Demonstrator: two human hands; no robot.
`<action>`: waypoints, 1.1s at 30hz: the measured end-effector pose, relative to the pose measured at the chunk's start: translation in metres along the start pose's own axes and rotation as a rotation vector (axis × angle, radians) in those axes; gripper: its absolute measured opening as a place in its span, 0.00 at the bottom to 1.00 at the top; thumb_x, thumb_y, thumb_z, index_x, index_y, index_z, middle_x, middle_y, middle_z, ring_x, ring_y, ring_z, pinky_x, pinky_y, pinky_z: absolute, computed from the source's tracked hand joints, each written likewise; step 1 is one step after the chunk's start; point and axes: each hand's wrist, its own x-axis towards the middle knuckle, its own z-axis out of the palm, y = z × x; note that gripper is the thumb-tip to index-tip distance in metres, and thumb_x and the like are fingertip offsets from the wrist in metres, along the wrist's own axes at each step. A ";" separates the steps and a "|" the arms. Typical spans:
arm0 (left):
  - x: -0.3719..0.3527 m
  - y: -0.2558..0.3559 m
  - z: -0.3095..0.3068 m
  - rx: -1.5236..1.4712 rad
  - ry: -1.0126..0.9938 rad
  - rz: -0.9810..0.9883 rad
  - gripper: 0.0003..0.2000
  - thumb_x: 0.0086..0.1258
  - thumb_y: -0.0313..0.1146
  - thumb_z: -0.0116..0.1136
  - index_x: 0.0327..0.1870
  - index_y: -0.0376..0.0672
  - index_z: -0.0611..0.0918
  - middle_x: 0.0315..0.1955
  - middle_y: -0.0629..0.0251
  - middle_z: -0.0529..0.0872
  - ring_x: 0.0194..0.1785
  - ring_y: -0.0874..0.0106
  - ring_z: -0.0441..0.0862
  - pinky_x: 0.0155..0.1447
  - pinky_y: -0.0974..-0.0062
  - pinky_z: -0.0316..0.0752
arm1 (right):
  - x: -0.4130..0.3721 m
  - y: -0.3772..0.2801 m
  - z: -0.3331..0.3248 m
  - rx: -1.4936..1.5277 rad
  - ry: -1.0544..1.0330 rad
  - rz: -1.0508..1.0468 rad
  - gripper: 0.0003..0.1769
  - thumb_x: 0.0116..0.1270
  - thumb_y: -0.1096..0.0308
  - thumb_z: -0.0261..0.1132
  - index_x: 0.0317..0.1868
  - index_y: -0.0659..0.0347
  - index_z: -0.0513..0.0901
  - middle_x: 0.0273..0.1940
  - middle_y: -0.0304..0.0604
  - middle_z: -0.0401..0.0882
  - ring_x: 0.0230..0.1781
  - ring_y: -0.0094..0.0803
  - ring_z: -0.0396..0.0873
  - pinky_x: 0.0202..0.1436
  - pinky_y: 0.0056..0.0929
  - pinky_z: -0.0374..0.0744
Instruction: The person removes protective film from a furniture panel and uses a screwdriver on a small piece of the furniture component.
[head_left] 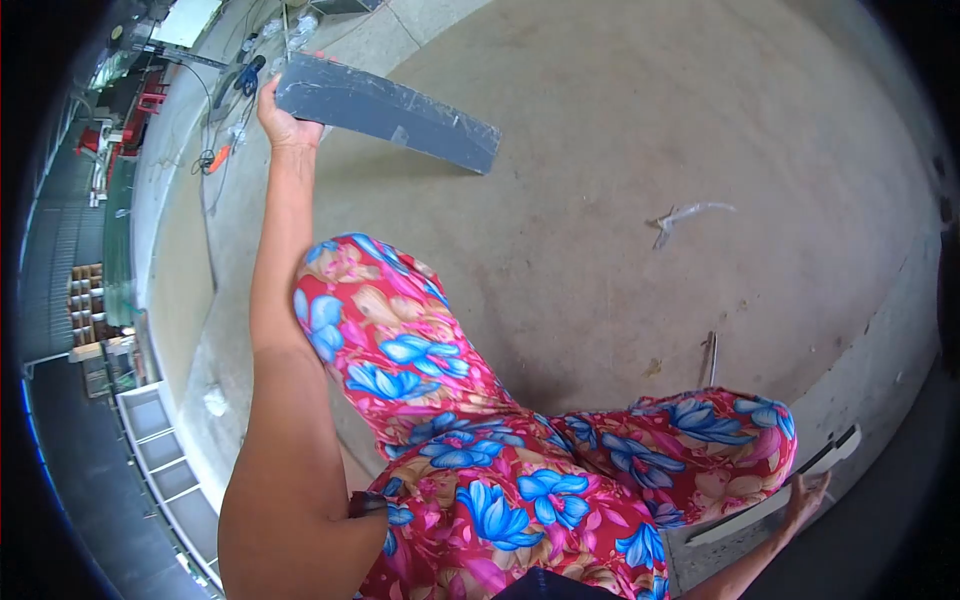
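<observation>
My left hand reaches out at the upper left, closed around one end of a long dark grey block with scuffed edges. The block's other end points right, over the floor. At the lower right, my right hand is beside my knee with its fingers spread apart. It overlaps a long white strip that has a dark part near its far end. My knees, in red flowered cloth, lie between the two hands.
A bit of clear plastic lies on the concrete floor. Near my right knee is a thin rod. Cables, an orange-handled item and a black tool lie at the upper left. A white frame stands at the left.
</observation>
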 end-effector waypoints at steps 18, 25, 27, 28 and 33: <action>0.022 -0.009 0.007 -0.113 -0.040 0.064 0.14 0.59 0.31 0.53 0.45 0.36 0.82 0.35 0.66 0.82 0.37 0.78 0.77 0.43 0.79 0.72 | -0.061 -0.696 -0.010 -0.004 -0.062 -1.324 0.46 0.41 0.83 0.66 0.66 0.56 0.64 0.62 0.48 0.69 0.61 0.46 0.69 0.61 0.38 0.72; 0.007 0.019 -0.055 -0.053 0.148 0.175 0.14 0.62 0.31 0.52 0.47 0.35 0.80 0.38 0.67 0.82 0.42 0.80 0.75 0.49 0.81 0.69 | -0.052 -0.760 0.131 -0.255 -0.168 -1.597 0.54 0.33 0.70 0.76 0.66 0.56 0.60 0.54 0.50 0.74 0.56 0.50 0.70 0.59 0.41 0.72; 0.002 0.017 -0.078 -0.124 0.177 0.197 0.15 0.64 0.30 0.51 0.49 0.35 0.79 0.40 0.64 0.83 0.43 0.78 0.77 0.50 0.79 0.71 | -0.054 -0.769 0.179 -0.249 -0.277 -1.602 0.52 0.32 0.68 0.78 0.63 0.55 0.63 0.51 0.50 0.75 0.54 0.50 0.72 0.57 0.42 0.73; -0.002 0.013 -0.086 -0.125 0.175 0.207 0.15 0.64 0.30 0.50 0.50 0.35 0.78 0.40 0.63 0.83 0.43 0.77 0.78 0.50 0.79 0.71 | -0.053 -0.770 0.204 -0.247 -0.322 -1.595 0.51 0.31 0.67 0.79 0.61 0.54 0.65 0.51 0.50 0.75 0.53 0.50 0.72 0.56 0.43 0.73; -0.013 0.028 -0.090 0.002 0.111 0.185 0.16 0.66 0.31 0.48 0.53 0.36 0.75 0.42 0.62 0.82 0.43 0.75 0.79 0.52 0.77 0.72 | -0.074 -0.784 0.271 -0.500 -0.502 -1.485 0.48 0.31 0.63 0.81 0.58 0.53 0.67 0.50 0.54 0.73 0.54 0.51 0.72 0.56 0.44 0.74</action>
